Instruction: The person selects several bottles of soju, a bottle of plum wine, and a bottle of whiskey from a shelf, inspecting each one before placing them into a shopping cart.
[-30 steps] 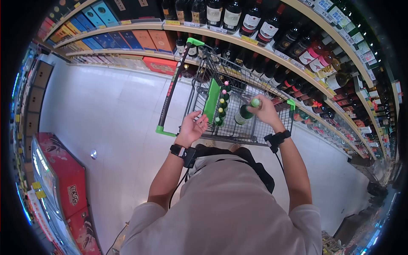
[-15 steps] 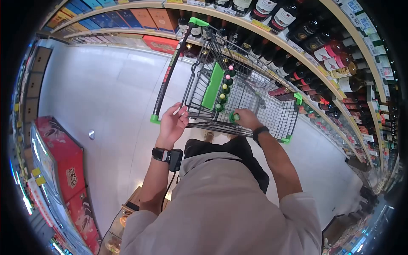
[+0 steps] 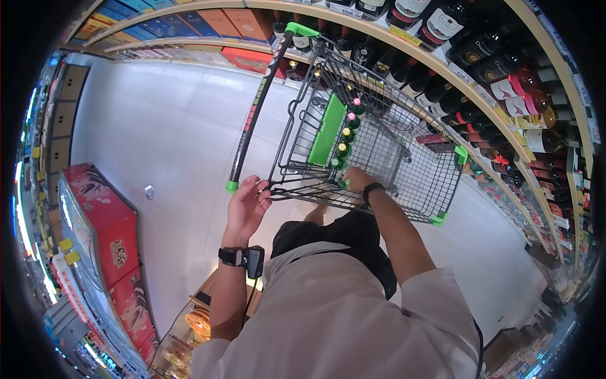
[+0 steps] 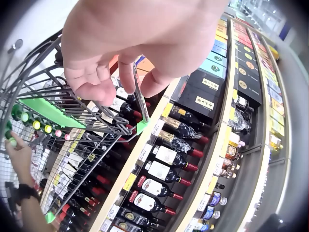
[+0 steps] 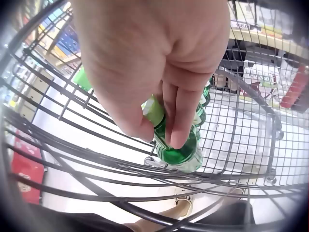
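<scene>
Inside the wire shopping cart (image 3: pixel 426 189), my right hand (image 3: pixel 360 179) pinches a green glass bottle (image 5: pixel 179 153) near its light-green cap, thumb on one side and fingers on the other. The bottle stands close to the cart's near side wall. Beside it, a row of several green bottles (image 3: pixel 344 148) with pink, yellow and green caps lines the green panel (image 3: pixel 327 129). My left hand (image 3: pixel 247 213) hovers by the near end of the cart's handle (image 3: pixel 257 107), fingers loosely bent at the frame corner. The handle shows between its thumb and fingers in the left wrist view.
A shelf of wine bottles (image 4: pixel 157 171) curves along the cart's far side. Boxed goods (image 3: pixel 183 28) fill the shelf at the upper left. A red display case (image 3: pixel 113 234) stands on the left floor, and a wooden stand (image 3: pixel 202 300) is behind my left elbow.
My right hand has carried the bottle from the cart's middle toward the row and lowered it near the side wall. My left hand has moved from the green panel back to the handle's end.
</scene>
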The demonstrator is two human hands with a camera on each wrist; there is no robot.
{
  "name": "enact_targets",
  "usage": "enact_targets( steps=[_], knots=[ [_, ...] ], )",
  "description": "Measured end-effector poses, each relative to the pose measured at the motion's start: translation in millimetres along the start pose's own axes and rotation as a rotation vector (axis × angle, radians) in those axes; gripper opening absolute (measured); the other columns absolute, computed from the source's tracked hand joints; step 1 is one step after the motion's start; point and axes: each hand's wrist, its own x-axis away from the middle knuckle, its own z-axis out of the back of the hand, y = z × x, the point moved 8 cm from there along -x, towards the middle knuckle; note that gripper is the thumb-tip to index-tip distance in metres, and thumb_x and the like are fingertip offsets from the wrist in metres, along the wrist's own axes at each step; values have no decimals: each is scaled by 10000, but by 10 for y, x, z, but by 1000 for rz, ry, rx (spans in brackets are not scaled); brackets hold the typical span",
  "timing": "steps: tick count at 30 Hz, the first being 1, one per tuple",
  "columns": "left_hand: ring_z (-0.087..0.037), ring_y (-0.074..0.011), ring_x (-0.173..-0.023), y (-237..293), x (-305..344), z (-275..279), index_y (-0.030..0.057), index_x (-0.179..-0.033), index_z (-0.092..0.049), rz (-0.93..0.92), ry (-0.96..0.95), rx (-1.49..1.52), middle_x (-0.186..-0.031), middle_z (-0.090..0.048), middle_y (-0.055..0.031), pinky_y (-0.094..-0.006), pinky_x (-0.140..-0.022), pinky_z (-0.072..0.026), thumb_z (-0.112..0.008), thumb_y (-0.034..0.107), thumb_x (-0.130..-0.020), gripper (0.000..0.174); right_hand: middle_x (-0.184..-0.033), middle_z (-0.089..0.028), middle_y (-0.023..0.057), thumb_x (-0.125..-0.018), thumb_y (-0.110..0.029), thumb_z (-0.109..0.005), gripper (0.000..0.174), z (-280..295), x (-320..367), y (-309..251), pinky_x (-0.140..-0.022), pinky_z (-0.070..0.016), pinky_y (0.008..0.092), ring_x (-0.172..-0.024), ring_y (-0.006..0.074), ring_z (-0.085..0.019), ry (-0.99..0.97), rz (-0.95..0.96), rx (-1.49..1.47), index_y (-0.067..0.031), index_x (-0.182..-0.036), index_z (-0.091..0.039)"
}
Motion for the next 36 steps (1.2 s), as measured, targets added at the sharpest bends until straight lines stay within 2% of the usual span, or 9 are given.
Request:
enact_targets(
  steps=[2, 6, 12, 19, 22, 25, 26, 30, 36],
  knots=[
    [-625, -183, -860, 8, 29, 12, 110, -1130, -585, -2, -1, -41, -1043, -649, -70, -318, -762, -506, -614, 229, -975, 197, -1030, -714, 197, -686, -57, -722, 314, -236, -169, 185, -921, -529, 436, -1017, 371, -667, 34, 62, 31, -49, -997, -759],
    [-603, -179, -886, 33, 72, 91, 118, -1117, -588, 1, 23, -87, -1059, -627, -65, -312, -787, -504, -598, 225, -977, 176, -1056, -712, 210, -707, -52, -745, 376, -318, -244, 228, -934, -537, 423, -1027, 351, -676, -15, -112, -128, -17, -1082, -744],
    [-590, -171, -910, 87, 140, 105, 128, -1095, -579, -17, 11, -101, -1040, -615, -33, -320, -803, -493, -606, 233, -972, 163, -1139, -690, 232, -699, -47, -797, 461, -490, -445, 255, -928, -546, 397, -1089, 332, -665, -138, -210, -196, 4, -1150, -715],
    [-588, -171, -916, 135, 135, 139, 125, -1102, -581, -29, 7, -108, -1035, -616, -37, -323, -812, -489, -600, 229, -975, 166, -1225, -660, 224, -697, -48, -796, 574, -555, -485, 152, -964, -521, 379, -1117, 328, -652, -49, -76, -197, -22, -1255, -663],
    [-589, -168, -908, 135, 115, 91, 119, -1100, -584, -25, -14, -114, -1028, -618, -36, -326, -815, -489, -596, 226, -980, 161, -1271, -642, 215, -721, -51, -768, 622, -510, -474, 130, -876, -560, 370, -1071, 300, -671, -93, -72, -303, -35, -1324, -612],
    [-600, -166, -890, 125, 67, -33, 111, -1097, -589, -19, -74, -104, -1014, -627, -38, -325, -808, -495, -591, 219, -985, 155, -1308, -625, 198, -744, -68, -746, 644, -419, -226, 202, -750, -587, 351, -1010, 244, -678, -209, -335, -693, -43, -1365, -578],
    [-605, -166, -883, 124, 54, -84, 108, -1097, -591, -18, -102, -97, -1009, -631, -40, -324, -803, -498, -590, 215, -986, 154, -1164, -690, 148, -806, -39, -709, 487, -316, -152, 184, -675, -575, 334, -889, 198, -681, -178, -347, -650, -54, -1289, -646],
    [-627, -169, -850, 110, -43, -274, 103, -1080, -594, -1, -217, -36, -992, -647, -49, -316, -770, -512, -587, 202, -987, 136, -1006, -720, 130, -795, -63, -696, 451, 10, 124, 235, -606, -542, 318, -783, 194, -684, -98, -336, -525, -38, -1244, -666],
    [-630, -171, -833, 158, -168, -662, 106, -1049, -595, 11, -325, -39, -977, -648, -49, -316, -745, -516, -587, 189, -984, 106, -854, -712, 150, -811, -111, -670, 319, 424, 778, 657, -579, -561, 324, -673, 188, -692, 351, -471, -742, 29, -1096, -693]
  ],
)
